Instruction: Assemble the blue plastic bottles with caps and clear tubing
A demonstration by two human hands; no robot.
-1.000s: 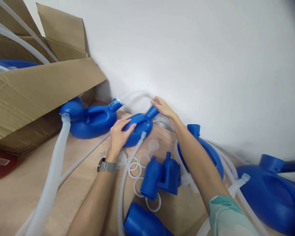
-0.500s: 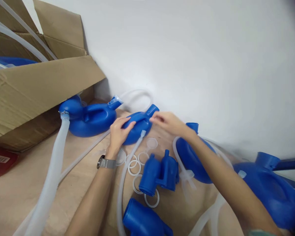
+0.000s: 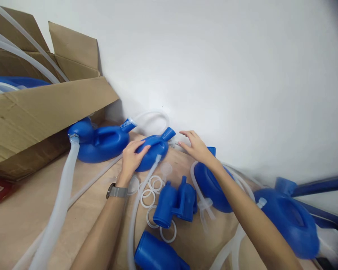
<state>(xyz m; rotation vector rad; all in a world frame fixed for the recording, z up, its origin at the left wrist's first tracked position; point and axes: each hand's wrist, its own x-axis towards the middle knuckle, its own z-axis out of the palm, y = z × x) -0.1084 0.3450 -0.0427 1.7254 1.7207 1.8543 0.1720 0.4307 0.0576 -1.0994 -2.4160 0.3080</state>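
The desk (image 3: 84, 213) stretches in front of me, its far edge along the white wall (image 3: 219, 75). A cardboard box (image 3: 53, 101) fills its far left corner. One blue bottle (image 3: 301, 240) lies toward the right edge, another (image 3: 95, 153) beside the box, a third (image 3: 214, 191) partly behind my right forearm. The middle bottle (image 3: 146, 163), the one I'm handling, sits near the far edge, its neck (image 3: 168, 134) tilted up to the right.

A second ago my right fingers were at that neck; now they've come away, so the mouth is free and one hand alone steadies the bottle. My left hand (image 3: 131, 159) grips its rounded end, thumb in front, fingers over the top. My right hand (image 3: 195, 148) is released, holding nothing, fingers and thumb parted toward the neck without touching it.

Nearer me lie two blue fittings (image 3: 165, 206) side by side, with white rings (image 3: 175, 230) around them. A clear tube (image 3: 133, 221) ends against the bottle's front; I can't tell whether it's attached.
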